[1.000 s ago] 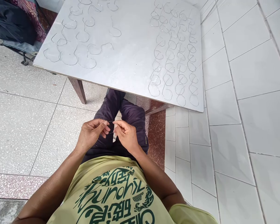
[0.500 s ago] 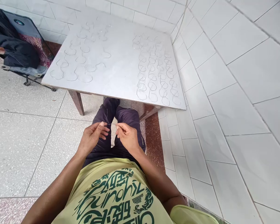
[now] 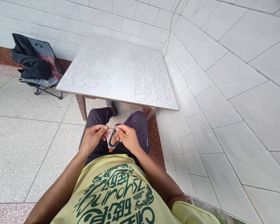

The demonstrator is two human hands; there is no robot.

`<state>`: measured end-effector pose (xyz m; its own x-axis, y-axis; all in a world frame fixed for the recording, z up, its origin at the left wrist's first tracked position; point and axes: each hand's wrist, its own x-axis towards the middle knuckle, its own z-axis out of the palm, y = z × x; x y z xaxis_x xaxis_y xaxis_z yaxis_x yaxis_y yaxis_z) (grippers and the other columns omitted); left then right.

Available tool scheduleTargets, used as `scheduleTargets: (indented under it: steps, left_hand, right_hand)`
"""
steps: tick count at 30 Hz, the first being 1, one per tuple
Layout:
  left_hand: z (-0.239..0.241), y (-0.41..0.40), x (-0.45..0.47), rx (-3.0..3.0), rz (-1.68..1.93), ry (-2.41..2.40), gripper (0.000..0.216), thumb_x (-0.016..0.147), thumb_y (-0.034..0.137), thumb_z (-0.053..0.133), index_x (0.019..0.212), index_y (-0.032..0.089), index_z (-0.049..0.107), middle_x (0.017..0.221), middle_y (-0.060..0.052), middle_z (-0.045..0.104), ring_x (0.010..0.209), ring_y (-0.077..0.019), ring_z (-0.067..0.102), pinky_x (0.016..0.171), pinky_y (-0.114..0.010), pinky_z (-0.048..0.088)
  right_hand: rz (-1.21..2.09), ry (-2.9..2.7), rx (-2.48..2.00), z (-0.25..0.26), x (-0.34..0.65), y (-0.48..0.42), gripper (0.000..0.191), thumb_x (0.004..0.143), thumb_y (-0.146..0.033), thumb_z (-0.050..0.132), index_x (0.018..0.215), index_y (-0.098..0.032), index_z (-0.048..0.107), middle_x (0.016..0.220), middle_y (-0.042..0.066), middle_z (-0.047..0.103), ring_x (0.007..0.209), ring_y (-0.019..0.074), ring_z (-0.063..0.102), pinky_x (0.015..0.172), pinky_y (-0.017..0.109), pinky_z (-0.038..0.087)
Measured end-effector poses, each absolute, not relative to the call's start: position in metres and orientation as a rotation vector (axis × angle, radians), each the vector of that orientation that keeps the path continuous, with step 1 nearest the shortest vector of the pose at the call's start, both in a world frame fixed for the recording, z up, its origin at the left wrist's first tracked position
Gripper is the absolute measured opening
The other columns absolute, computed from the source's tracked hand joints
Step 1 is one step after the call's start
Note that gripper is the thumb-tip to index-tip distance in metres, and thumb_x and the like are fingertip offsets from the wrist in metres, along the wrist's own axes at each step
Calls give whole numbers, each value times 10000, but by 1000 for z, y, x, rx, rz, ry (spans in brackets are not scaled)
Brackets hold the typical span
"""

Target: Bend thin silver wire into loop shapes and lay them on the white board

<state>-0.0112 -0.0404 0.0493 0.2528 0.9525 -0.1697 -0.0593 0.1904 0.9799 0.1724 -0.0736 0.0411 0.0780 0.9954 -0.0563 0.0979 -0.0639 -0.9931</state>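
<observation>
My left hand (image 3: pixel 95 136) is closed in a pinch on a thin wire (image 3: pixel 107 116), whose end sticks up above the fingertips. Facing it, a short gap away, my right hand (image 3: pixel 127 137) is pinched too, over my lap. The wire seems to run across to the right fingertips, though it is very faint there. On the white table (image 3: pixel 121 71) in front lie curved, S-like wire pieces (image 3: pixel 91 84) on the left. Rows of looped wire pieces (image 3: pixel 148 90) lie on the right.
A folding chair (image 3: pixel 43 81) with dark clothing (image 3: pixel 35 65) on it stands left of the table. Tiled walls (image 3: pixel 200 124) close in on the right and behind. A cable (image 3: pixel 171 25) hangs in the corner. My sandalled foot (image 3: pixel 113 107) is under the table edge.
The view has tilted up and shifted, so more wall and chair show. My knees have spread apart, revealing my sandals. Both hands keep their pinch at nearly the same spot.
</observation>
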Motion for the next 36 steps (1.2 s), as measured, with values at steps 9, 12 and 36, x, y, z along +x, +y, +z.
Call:
scheduleTargets:
  steps: [9, 12, 36]
  left_hand:
    - [52, -38, -15, 1124, 941, 1081, 506, 892, 606, 724, 992, 113, 775, 824, -83, 737, 651, -155, 642, 572, -270, 516]
    - [50, -34, -19, 1156, 862, 1124, 539, 873, 642, 719, 977, 116, 776, 836, -87, 736, 666, -157, 636, 588, -276, 516]
    - [-30, 55, 31, 2053, -295, 986, 279, 918, 328, 556, 986, 165, 773, 1036, -138, 789, 971, -285, 730, 862, -357, 501]
  right_hand:
    - [1245, -1167, -1304, 47, 180, -63, 206, 883, -376, 648, 796, -190, 674, 670, 0, 682, 503, 106, 614, 422, 194, 416]
    - [1214, -1173, -1301, 52, 187, -57, 198, 880, -374, 645, 810, -191, 679, 697, 7, 693, 517, 109, 624, 428, 199, 416]
    - [1012, -1312, -1468, 101, 264, 34, 232, 942, -405, 613, 822, -230, 706, 715, 11, 706, 551, 141, 626, 486, 248, 442]
